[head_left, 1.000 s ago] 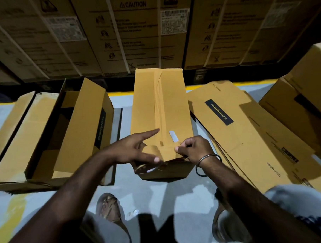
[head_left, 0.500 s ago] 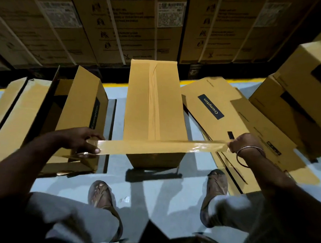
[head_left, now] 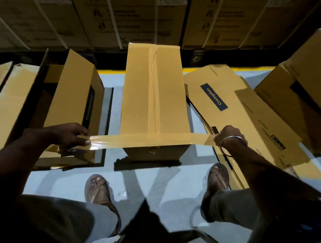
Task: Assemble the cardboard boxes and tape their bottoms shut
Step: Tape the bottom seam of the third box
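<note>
An assembled cardboard box (head_left: 138,94) stands on the floor in front of me, its upturned face sealed lengthwise by a brown tape seam (head_left: 153,88). A long strip of brown tape (head_left: 149,140) stretches crosswise over the box's near end. My left hand (head_left: 70,135) pinches the strip's left end, out beyond the box's left side. My right hand (head_left: 227,135), with a metal bangle at the wrist, grips the right end beyond the box's right side. The strip lies at the level of the box's top face; contact is hard to judge.
An open box (head_left: 74,103) lies on its side at my left, with more cardboard beyond it. Flattened Crompton cartons (head_left: 230,106) lie at the right, assembled boxes (head_left: 305,81) at the far right. Stacked cartons (head_left: 134,19) wall the back. My sandalled feet (head_left: 97,190) rest on the grey floor.
My hands left the box's near flap and pulled apart, stretching a tape strip across the box. Since half a second ago the strip has come lower, onto the near end.
</note>
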Available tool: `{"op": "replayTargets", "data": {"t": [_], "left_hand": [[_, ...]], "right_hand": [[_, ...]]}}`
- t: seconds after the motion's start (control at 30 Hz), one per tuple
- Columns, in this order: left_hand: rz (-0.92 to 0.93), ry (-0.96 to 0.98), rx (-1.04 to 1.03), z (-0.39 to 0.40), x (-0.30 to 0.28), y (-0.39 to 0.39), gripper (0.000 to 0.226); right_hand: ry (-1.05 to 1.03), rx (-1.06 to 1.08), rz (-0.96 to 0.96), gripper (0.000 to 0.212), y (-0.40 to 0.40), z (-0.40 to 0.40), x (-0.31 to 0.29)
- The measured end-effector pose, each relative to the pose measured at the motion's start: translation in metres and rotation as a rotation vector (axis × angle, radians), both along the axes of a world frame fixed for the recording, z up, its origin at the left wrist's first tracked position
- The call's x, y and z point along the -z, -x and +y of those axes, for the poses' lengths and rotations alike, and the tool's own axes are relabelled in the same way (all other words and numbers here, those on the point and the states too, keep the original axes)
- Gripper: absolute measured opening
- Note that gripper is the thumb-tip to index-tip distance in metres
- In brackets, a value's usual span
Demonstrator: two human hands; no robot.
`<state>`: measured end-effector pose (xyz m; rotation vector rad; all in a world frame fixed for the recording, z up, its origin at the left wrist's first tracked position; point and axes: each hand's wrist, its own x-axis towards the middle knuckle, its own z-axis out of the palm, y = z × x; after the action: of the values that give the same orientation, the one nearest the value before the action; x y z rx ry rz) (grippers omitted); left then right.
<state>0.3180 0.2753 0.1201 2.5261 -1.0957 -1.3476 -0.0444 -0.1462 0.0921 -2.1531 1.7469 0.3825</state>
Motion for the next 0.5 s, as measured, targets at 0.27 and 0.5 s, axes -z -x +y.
{"op": "replayTargets", "data": {"t": [0.27,0.5], "left_hand": [[-0.042,-0.092,-0.001,-0.016,0.025,-0.005,0.002],[-0.043,-0.088,-0.055,-0.019,0.025,-0.004,0.003]], "right_hand": [[-0.305,0.103,-0.153,0.033,-0.019,0.036,0.076],[-0.428,0.248,-0.292,0.039,-0.019,0.047,0.099]]}}
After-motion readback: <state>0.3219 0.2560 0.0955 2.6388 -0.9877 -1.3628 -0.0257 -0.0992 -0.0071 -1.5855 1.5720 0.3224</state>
